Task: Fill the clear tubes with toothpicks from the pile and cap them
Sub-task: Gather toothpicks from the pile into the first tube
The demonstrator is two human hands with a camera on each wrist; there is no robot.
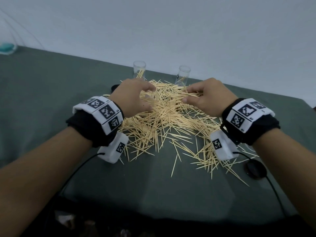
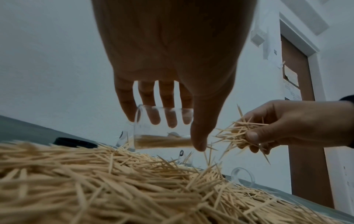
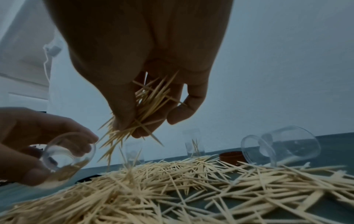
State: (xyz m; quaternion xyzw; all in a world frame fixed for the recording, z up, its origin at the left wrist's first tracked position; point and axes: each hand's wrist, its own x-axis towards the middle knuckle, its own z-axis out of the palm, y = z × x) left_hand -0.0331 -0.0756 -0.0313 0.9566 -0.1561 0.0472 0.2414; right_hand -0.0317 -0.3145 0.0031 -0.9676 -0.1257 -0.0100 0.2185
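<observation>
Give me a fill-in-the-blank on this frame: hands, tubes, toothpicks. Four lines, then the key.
1. The left hand holds a clear ____ lying on its side.
2. The right hand grips a bunch of ____.
3. Behind the pile, ____ tubes stand upright in the head view: one, another.
4. The tablecloth is ____.

Missing words: tube; toothpicks; two; green
</observation>
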